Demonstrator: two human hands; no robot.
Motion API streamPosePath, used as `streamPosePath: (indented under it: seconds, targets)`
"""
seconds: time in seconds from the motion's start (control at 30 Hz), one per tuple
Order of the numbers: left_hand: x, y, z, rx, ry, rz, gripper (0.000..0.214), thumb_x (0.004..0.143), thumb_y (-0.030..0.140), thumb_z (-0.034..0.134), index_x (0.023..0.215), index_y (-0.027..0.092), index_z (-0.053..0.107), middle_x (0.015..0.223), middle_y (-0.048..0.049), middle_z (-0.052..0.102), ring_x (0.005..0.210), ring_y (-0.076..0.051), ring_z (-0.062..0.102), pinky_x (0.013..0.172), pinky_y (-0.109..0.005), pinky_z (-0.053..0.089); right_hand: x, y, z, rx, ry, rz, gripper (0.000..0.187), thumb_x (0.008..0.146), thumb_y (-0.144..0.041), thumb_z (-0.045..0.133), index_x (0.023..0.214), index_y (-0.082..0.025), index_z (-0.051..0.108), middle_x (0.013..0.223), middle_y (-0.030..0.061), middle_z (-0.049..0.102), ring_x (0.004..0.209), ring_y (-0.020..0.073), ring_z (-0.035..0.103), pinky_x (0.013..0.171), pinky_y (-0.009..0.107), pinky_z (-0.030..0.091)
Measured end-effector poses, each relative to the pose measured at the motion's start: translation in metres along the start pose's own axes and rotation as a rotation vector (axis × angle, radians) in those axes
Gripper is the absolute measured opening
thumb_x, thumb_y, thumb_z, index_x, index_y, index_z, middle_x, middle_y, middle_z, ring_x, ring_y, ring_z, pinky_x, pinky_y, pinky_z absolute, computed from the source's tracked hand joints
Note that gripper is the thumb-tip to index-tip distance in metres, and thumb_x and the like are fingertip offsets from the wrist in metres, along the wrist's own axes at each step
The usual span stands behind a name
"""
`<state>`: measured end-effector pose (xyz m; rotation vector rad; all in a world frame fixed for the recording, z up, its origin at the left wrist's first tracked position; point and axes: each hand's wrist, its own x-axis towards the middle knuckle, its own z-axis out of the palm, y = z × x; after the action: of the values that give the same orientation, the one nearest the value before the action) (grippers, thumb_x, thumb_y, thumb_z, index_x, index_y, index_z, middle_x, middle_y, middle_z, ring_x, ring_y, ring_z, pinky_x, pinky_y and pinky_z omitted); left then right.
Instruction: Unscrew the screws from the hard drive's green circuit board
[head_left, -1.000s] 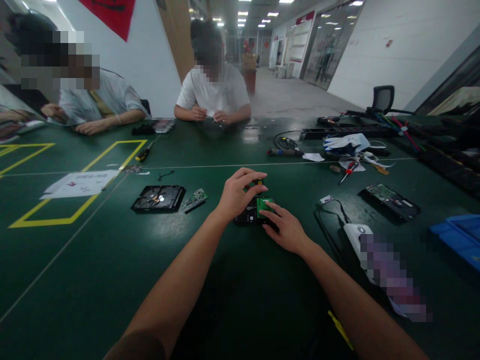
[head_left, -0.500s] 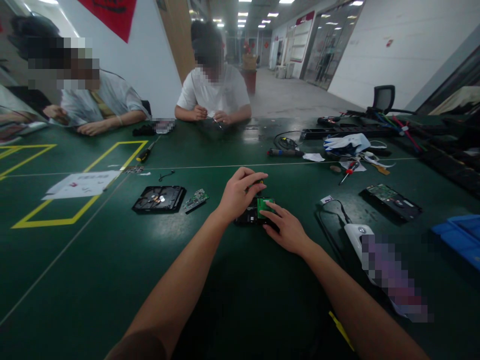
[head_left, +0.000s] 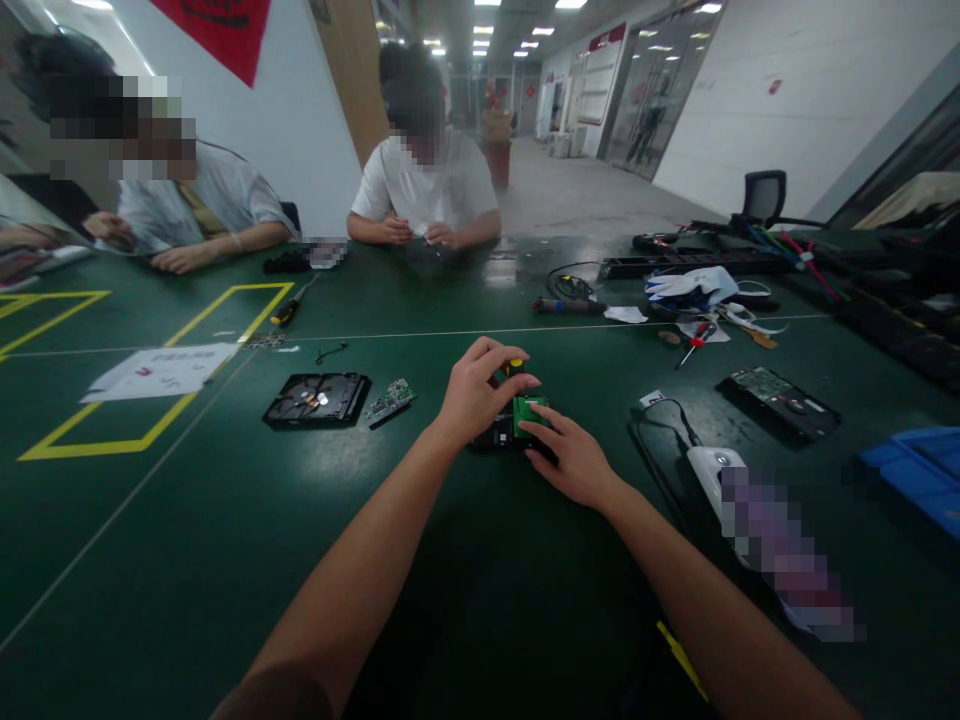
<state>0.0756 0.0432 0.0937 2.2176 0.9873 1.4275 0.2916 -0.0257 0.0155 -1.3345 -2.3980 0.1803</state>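
My left hand [head_left: 480, 385] is closed around a small screwdriver [head_left: 514, 367] with a yellow and black handle end, held above a hard drive [head_left: 496, 436]. My fingers hide most of the screwdriver, and I cannot see its tip. The drive lies on the green table with its green circuit board [head_left: 531, 405] facing up. Over the board's right side, my right hand [head_left: 574, 455] rests with fingers stretched out and spread, touching the drive. To the left lie another black drive [head_left: 316, 399] and a loose circuit board [head_left: 391, 401].
On the right are another hard drive [head_left: 780, 402], a white power strip [head_left: 724, 470] with a cable, and a blue bin [head_left: 915, 475]. A red screwdriver [head_left: 697, 343], gloves [head_left: 694, 287] and papers [head_left: 157, 370] lie farther off. Two people [head_left: 424, 190] sit across the table.
The screwdriver's yellow end now shows more clearly between the fingers of my left hand, which have shifted slightly. My right hand stays almost in place on the drive.
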Motion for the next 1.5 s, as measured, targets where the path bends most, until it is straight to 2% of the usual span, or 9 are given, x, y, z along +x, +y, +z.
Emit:
streamPosePath:
  seconds: [0.13, 0.27, 0.37, 0.6, 1.0, 1.13, 1.37, 1.5]
  targets:
    - [0.000, -0.002, 0.000, -0.014, -0.044, 0.012, 0.031, 0.101, 0.022, 0.062, 0.132, 0.024, 0.068, 0.116, -0.0070, 0.070, 0.100, -0.017, 0.069, 0.083, -0.029, 0.060, 0.000, 0.001, 0.001, 0.002, 0.005, -0.001, 0.043, 0.101, -0.036, 0.059, 0.144, -0.029, 0.059, 0.160, 0.0096, 0.047, 0.138, 0.0345, 0.054, 0.110, 0.056, 0.051]
    - [-0.001, -0.007, 0.002, -0.088, -0.121, 0.004, 0.042, 0.105, 0.016, 0.047, 0.144, 0.024, 0.060, 0.136, -0.0094, 0.067, 0.117, -0.021, 0.069, 0.097, -0.037, 0.060, -0.001, 0.001, 0.002, -0.002, -0.005, 0.005, 0.044, 0.101, -0.036, 0.059, 0.145, -0.029, 0.059, 0.161, 0.0094, 0.046, 0.137, 0.0351, 0.055, 0.108, 0.056, 0.053]
    - [-0.001, -0.008, 0.002, -0.117, -0.153, 0.004, 0.043, 0.106, 0.019, 0.045, 0.147, 0.024, 0.057, 0.142, -0.0092, 0.066, 0.123, -0.022, 0.067, 0.101, -0.041, 0.060, -0.001, 0.001, 0.002, 0.000, 0.002, 0.009, 0.044, 0.102, -0.036, 0.058, 0.145, -0.031, 0.058, 0.162, 0.0079, 0.045, 0.138, 0.0348, 0.055, 0.107, 0.056, 0.053]
    - [0.002, -0.001, -0.002, -0.094, -0.160, 0.050, 0.037, 0.106, 0.021, 0.048, 0.139, 0.023, 0.064, 0.133, -0.0089, 0.071, 0.117, -0.020, 0.069, 0.104, -0.041, 0.058, -0.002, 0.001, 0.002, 0.003, 0.017, 0.003, 0.044, 0.102, -0.037, 0.059, 0.145, -0.032, 0.059, 0.161, 0.0075, 0.047, 0.138, 0.0341, 0.055, 0.108, 0.056, 0.053]
    - [0.001, -0.003, -0.002, -0.071, -0.150, 0.063, 0.037, 0.107, 0.021, 0.049, 0.140, 0.023, 0.064, 0.132, -0.0089, 0.071, 0.113, -0.019, 0.070, 0.099, -0.037, 0.058, -0.001, 0.000, 0.000, -0.001, -0.011, 0.015, 0.043, 0.102, -0.037, 0.057, 0.145, -0.030, 0.058, 0.161, 0.0084, 0.046, 0.138, 0.0339, 0.054, 0.109, 0.055, 0.052]
    - [0.002, -0.002, -0.002, -0.056, -0.116, 0.065, 0.035, 0.104, 0.024, 0.057, 0.138, 0.026, 0.066, 0.125, -0.0086, 0.069, 0.111, -0.018, 0.067, 0.092, -0.033, 0.057, -0.001, 0.000, -0.001, 0.003, -0.010, 0.012, 0.044, 0.102, -0.036, 0.058, 0.145, -0.030, 0.059, 0.160, 0.0094, 0.048, 0.139, 0.0341, 0.053, 0.110, 0.056, 0.051]
    - [0.004, 0.002, -0.005, -0.027, 0.012, 0.027, 0.020, 0.097, 0.031, 0.071, 0.114, 0.027, 0.079, 0.100, -0.0051, 0.067, 0.093, -0.017, 0.064, 0.074, -0.030, 0.054, -0.001, 0.000, -0.001, 0.004, 0.000, 0.007, 0.044, 0.101, -0.037, 0.060, 0.144, -0.031, 0.059, 0.160, 0.0088, 0.048, 0.139, 0.0346, 0.054, 0.109, 0.057, 0.052]
    - [0.004, 0.004, -0.006, -0.059, 0.037, -0.013, 0.015, 0.096, 0.033, 0.072, 0.106, 0.026, 0.081, 0.096, -0.0046, 0.069, 0.087, -0.016, 0.065, 0.065, -0.026, 0.051, -0.001, 0.001, 0.001, 0.000, 0.010, 0.008, 0.045, 0.100, -0.037, 0.061, 0.145, -0.032, 0.059, 0.160, 0.0084, 0.048, 0.139, 0.0348, 0.054, 0.108, 0.057, 0.052]
